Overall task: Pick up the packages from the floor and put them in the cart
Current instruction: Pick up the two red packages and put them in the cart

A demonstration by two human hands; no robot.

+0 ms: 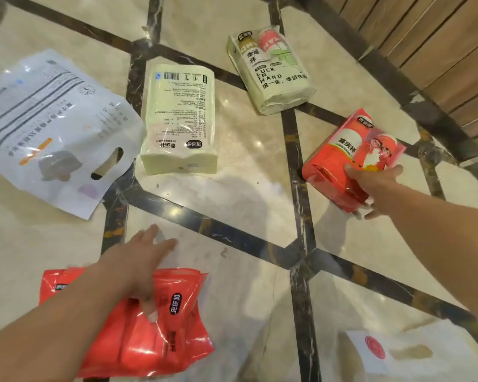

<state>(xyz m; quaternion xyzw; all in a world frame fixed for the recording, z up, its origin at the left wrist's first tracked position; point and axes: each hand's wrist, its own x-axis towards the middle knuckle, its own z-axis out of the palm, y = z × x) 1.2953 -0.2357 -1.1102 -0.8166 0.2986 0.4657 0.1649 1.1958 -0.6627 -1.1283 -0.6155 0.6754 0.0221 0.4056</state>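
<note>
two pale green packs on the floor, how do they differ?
The middle green pack lies with its barcode and fine-print side up; the far green pack shows bold artwork reading LUCK IN HAND. The middle one lies roughly straight in view, the far one skewed. Both rest untouched on the marble floor.

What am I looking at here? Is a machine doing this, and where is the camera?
No machine: these are a person's two bare arms, filmed by one wide-angle camera worn on the head, looking down at a marble floor. The right hand grips a red package. The left hand reaches out with straight fingers over another red package; its thumb seems to touch it. Lying loose on the floor are a white bag with a handle hole, a pale green package and a second pale green package printed LUCK IN HAND. No cart is visible.
</note>
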